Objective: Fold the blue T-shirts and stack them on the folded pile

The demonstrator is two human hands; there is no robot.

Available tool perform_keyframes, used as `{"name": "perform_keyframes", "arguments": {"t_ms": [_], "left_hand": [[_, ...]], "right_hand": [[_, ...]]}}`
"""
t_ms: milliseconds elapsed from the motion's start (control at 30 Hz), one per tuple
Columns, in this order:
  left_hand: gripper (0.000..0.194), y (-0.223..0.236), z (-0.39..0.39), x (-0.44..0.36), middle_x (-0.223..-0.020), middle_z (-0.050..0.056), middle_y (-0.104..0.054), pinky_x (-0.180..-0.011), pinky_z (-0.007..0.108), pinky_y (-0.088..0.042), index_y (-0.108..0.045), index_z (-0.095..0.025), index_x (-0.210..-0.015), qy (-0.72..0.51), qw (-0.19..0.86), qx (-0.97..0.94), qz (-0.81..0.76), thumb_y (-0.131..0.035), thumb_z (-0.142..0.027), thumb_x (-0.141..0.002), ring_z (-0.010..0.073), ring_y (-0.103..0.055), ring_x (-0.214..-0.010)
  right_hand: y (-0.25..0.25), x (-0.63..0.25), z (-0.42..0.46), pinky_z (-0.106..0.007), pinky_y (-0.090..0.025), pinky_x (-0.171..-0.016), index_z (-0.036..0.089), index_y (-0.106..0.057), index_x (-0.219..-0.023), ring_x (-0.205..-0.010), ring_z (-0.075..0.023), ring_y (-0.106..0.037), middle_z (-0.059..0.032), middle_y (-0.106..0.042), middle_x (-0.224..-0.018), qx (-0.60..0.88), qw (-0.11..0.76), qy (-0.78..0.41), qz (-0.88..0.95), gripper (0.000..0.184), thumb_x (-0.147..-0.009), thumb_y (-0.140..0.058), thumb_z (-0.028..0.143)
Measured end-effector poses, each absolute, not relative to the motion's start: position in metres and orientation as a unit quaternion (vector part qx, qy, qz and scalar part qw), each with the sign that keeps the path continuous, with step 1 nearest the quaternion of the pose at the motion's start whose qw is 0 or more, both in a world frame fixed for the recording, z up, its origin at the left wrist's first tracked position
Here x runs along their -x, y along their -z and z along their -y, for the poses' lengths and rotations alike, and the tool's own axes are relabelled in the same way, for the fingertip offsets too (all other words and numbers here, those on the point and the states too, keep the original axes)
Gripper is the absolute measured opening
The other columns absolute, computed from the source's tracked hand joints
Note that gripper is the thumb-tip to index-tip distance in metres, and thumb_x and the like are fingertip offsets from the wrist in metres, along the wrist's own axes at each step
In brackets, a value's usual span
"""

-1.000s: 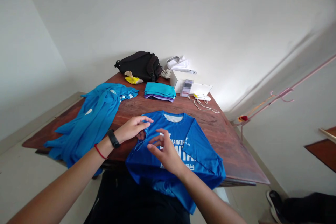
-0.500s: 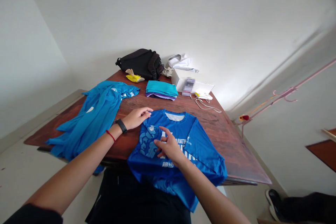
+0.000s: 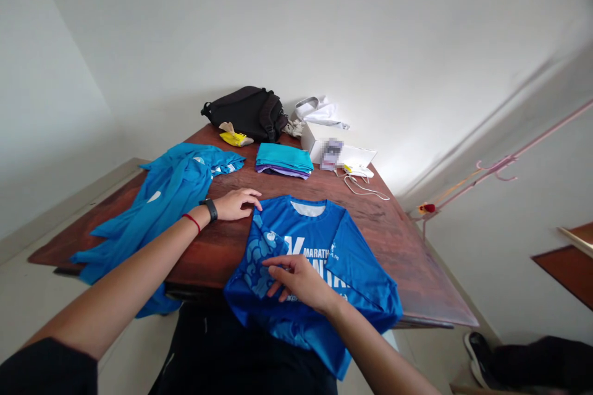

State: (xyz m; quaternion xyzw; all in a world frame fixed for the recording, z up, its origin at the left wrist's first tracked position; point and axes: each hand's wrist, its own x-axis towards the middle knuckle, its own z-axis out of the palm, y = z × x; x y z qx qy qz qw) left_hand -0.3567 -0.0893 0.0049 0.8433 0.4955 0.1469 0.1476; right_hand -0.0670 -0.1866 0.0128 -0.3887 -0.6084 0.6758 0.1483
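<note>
A blue T-shirt (image 3: 333, 259) with white lettering lies on the wooden table (image 3: 407, 259), its lower part hanging over the near edge. Its left sleeve (image 3: 262, 253) is folded over onto the chest. My left hand (image 3: 238, 203) rests with flat fingers at the shirt's left shoulder; a black band and a red string are on that wrist. My right hand (image 3: 299, 281) presses on the shirt's middle, fingertips at the folded sleeve's lower edge.
A heap of lighter blue shirts (image 3: 162, 210) lies on the table's left side. Behind are a folded teal and purple stack (image 3: 283, 160), a black bag (image 3: 245, 112), a yellow item (image 3: 236, 137), a white box (image 3: 345, 154) and a white cable (image 3: 364, 188).
The left sleeve has been folded over onto the chest and smoothed down. My left hand slid back to the shoulder; my right hand moved down toward me along the sleeve.
</note>
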Motion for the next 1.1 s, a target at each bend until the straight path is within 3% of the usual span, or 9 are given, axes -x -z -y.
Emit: {"name": "perform_keyframes", "arguments": {"t_ms": [133,200,300,367,433,600,833,967,1100], "left_hand": [[0.028,-0.003,0.075,0.358,-0.144,0.009,-0.053,-0.113,0.041,-0.034,-0.074,-0.024,-0.103,-0.149,0.167,-0.847,-0.482,-0.056,-0.041,-0.092,0.0262,-0.050,-0.132],[0.033,-0.004,0.066,0.356,-0.141,0.011,-0.055,-0.111,0.039,-0.036,-0.074,-0.021,-0.098,-0.147,0.182,-0.850,-0.473,-0.056,-0.048,-0.092,0.0266,-0.053,-0.129],[0.035,-0.006,0.055,0.350,-0.131,0.012,-0.062,-0.108,0.035,-0.039,-0.073,-0.019,-0.093,-0.152,0.197,-0.852,-0.460,-0.056,-0.050,-0.092,0.0260,-0.054,-0.127],[0.036,-0.005,0.050,0.345,-0.128,0.012,-0.064,-0.108,0.035,-0.039,-0.072,-0.018,-0.090,-0.158,0.196,-0.850,-0.463,-0.056,-0.050,-0.091,0.0263,-0.053,-0.128],[0.038,-0.003,0.048,0.341,-0.133,0.013,-0.061,-0.109,0.037,-0.038,-0.072,-0.018,-0.090,-0.164,0.191,-0.844,-0.474,-0.055,-0.052,-0.092,0.0271,-0.053,-0.129],[0.051,0.002,0.053,0.341,-0.145,0.011,-0.053,-0.112,0.038,-0.036,-0.074,-0.020,-0.095,-0.178,0.200,-0.832,-0.486,-0.045,-0.062,-0.094,0.0256,-0.051,-0.130],[0.051,-0.001,0.056,0.346,-0.149,0.010,-0.049,-0.115,0.043,-0.031,-0.071,-0.021,-0.088,-0.175,0.204,-0.839,-0.474,-0.061,-0.071,-0.081,0.0307,-0.045,-0.136],[0.050,0.000,0.054,0.344,-0.147,0.011,-0.050,-0.114,0.043,-0.032,-0.067,-0.020,-0.079,-0.174,0.177,-0.839,-0.485,-0.059,-0.069,-0.083,0.0304,-0.048,-0.134],[0.053,0.001,0.055,0.342,-0.147,0.011,-0.050,-0.115,0.044,-0.032,-0.066,-0.019,-0.077,-0.179,0.170,-0.837,-0.488,-0.054,-0.070,-0.085,0.0303,-0.047,-0.134]], "right_hand": [[-0.021,0.059,0.193,-0.025,-0.051,-0.051,0.022,-0.068,-0.120,-0.066,-0.0190,-0.071,-0.0019,-0.071,-0.078,0.377,0.096,-0.664,0.639,0.045,-0.088,-0.063,0.052],[-0.023,0.054,0.188,-0.024,-0.047,-0.047,0.022,-0.070,-0.111,-0.060,-0.0169,-0.068,-0.0027,-0.072,-0.083,0.392,0.088,-0.621,0.673,0.036,-0.092,-0.058,0.049],[-0.021,0.047,0.171,-0.027,-0.050,-0.058,0.020,-0.071,-0.093,-0.065,-0.0166,-0.066,-0.0036,-0.070,-0.083,0.448,0.159,-0.439,0.762,0.025,-0.093,-0.056,0.040],[-0.017,0.045,0.155,-0.031,-0.051,-0.071,0.020,-0.070,-0.098,-0.071,-0.0161,-0.064,-0.0051,-0.069,-0.094,0.472,0.206,-0.315,0.797,0.019,-0.090,-0.061,0.035],[-0.014,0.046,0.141,-0.032,-0.051,-0.076,0.020,-0.068,-0.110,-0.071,-0.0144,-0.062,-0.0068,-0.066,-0.106,0.478,0.211,-0.268,0.809,0.026,-0.088,-0.065,0.033],[-0.016,0.057,0.122,-0.029,-0.046,-0.070,0.018,-0.067,-0.116,-0.072,-0.0172,-0.063,-0.0043,-0.070,-0.090,0.488,0.146,-0.282,0.813,0.033,-0.086,-0.068,0.033],[-0.022,0.060,0.119,-0.025,-0.031,-0.057,0.021,-0.067,-0.079,-0.065,-0.0148,-0.058,-0.0002,-0.065,-0.070,0.521,0.074,-0.256,0.811,0.021,-0.082,-0.072,0.041],[-0.022,0.055,0.119,-0.024,-0.031,-0.057,0.020,-0.061,-0.069,-0.064,-0.0134,-0.056,0.0011,-0.062,-0.066,0.519,0.093,-0.267,0.807,0.028,-0.083,-0.071,0.041],[-0.015,0.049,0.115,-0.022,-0.033,-0.057,0.020,-0.059,-0.072,-0.064,-0.0129,-0.056,0.0023,-0.061,-0.067,0.516,0.147,-0.281,0.796,0.024,-0.082,-0.072,0.037]]}}
